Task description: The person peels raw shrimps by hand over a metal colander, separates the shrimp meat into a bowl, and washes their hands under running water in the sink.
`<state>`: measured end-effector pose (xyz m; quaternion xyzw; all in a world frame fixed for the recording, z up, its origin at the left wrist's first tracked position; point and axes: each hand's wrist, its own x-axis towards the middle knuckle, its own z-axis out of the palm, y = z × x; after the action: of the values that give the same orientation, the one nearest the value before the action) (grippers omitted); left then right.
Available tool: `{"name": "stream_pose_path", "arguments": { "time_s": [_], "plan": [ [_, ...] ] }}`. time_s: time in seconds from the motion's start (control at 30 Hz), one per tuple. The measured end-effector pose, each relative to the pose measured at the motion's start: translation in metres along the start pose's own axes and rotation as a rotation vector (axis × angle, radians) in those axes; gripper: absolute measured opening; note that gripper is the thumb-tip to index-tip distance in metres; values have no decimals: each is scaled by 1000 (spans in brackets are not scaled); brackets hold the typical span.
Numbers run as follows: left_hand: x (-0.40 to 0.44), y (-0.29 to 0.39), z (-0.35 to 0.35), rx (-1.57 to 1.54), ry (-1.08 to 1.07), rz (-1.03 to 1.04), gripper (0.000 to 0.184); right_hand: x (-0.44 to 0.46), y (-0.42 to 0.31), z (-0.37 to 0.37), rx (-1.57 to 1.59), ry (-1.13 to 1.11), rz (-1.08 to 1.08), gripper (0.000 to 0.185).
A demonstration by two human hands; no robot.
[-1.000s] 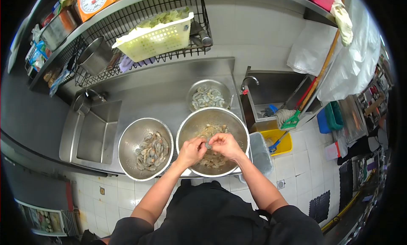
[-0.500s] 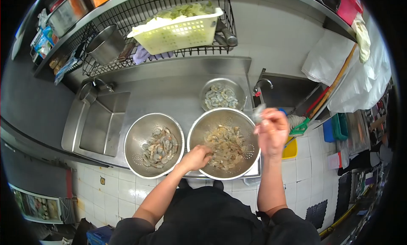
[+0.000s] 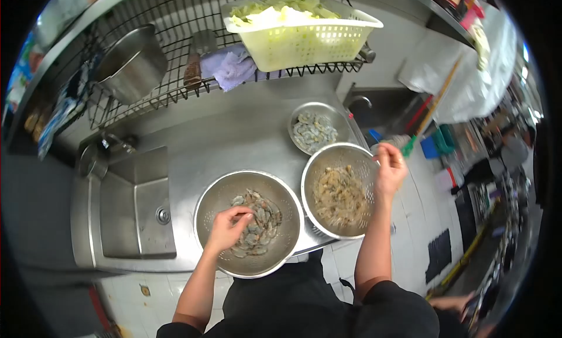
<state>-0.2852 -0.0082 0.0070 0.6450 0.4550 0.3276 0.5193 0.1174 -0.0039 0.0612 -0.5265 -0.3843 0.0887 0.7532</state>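
Unpeeled grey shrimp (image 3: 260, 230) lie heaped in the left steel colander (image 3: 213, 186). Above them is my left hand (image 3: 229, 227), its thumb and fingers slightly apart at the edge of the heap, with nothing visible between them. My right hand (image 3: 391, 171) is raised at the right rim of the second colander (image 3: 319, 162), fingers drawn together in a pinch; whether a small thing is in them is hidden. That colander holds a brownish pile of shrimp shells (image 3: 342, 197). Behind it, a smaller steel bowl (image 3: 297, 118) contains peeled shrimp (image 3: 315, 131).
At the left of the steel counter (image 3: 193, 145) is a sink (image 3: 137, 203) with a tap (image 3: 120, 142). Overhead, a wire rack (image 3: 175, 57) carries a basket of cut greens (image 3: 304, 42), a metal pot (image 3: 132, 66) and a purple cloth (image 3: 231, 66). Another person (image 3: 451, 306) is partly visible at lower right.
My left hand has gone from the shell colander to the left colander of shrimp. The peeled shrimp held up in my right hand no longer shows. The view has shifted left.
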Motion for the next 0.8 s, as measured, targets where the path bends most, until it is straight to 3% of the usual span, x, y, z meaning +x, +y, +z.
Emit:
{"name": "stream_pose_path", "arguments": {
  "time_s": [0.07, 0.2, 0.33, 0.43, 0.53, 0.57, 0.63, 0.67, 0.73, 0.77, 0.8],
  "plan": [
    [-2, -16, -30, 5, -76, 20, 18, -25, 25, -4, -117, 81, 58, 8],
    [-7, -50, -72, -47, -138, -16, 16, -50, 3, 8, -167, 149, -33, 9],
    [-6, -50, -76, -247, -112, -71, 15, -26, -50, 39, -195, 144, -256, 7],
    [2, -48, -66, -270, -95, -72, 15, 8, -37, 63, -101, 201, -300, 7],
    [0, -34, -48, -203, -35, -64, 15, 28, 37, 77, -235, 114, -261, 6],
    [2, -27, -41, -180, 5, -62, 14, 27, 57, 80, -149, 41, -90, 7],
    [1, -24, -26, -199, 61, -61, 14, 28, 71, 67, -334, -316, 196, 10],
    [-4, -25, -19, -228, 90, -73, 13, 17, 78, 59, -323, -328, 215, 10],
    [-7, -30, -5, -255, 105, -94, 13, -3, 74, 40, -704, -295, 69, 11],
    [-8, -32, 2, -295, 114, -97, 13, -12, 76, 30, -703, -303, 77, 11],
    [-8, -30, 7, -292, 118, -105, 13, -21, 79, 20, -789, -547, 105, 12]
  ]
}}
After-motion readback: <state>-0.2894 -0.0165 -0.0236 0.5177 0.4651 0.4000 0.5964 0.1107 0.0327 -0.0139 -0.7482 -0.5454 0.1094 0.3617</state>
